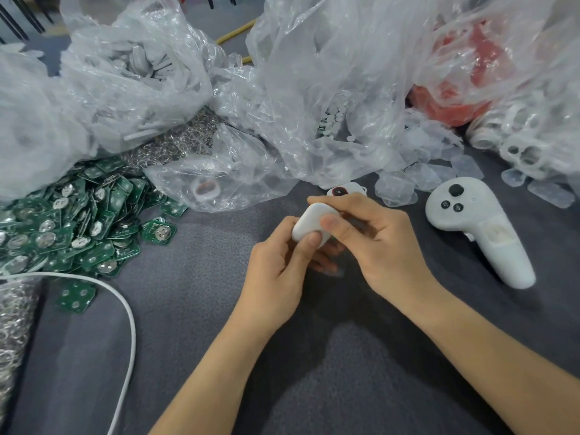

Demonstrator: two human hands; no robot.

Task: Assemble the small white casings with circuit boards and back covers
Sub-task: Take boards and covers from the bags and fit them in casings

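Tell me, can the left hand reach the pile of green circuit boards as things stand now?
Probably yes. The grey cloth between the left hand and the circuit boards lies bare. But it grips the white casing together with the right hand, so it must let go first.

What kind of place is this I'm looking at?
Likely an electronics assembly bench: a heap of green circuit boards on the grey table, clear plastic bags of white parts, and the left hand and right hand gripping a small white casing.
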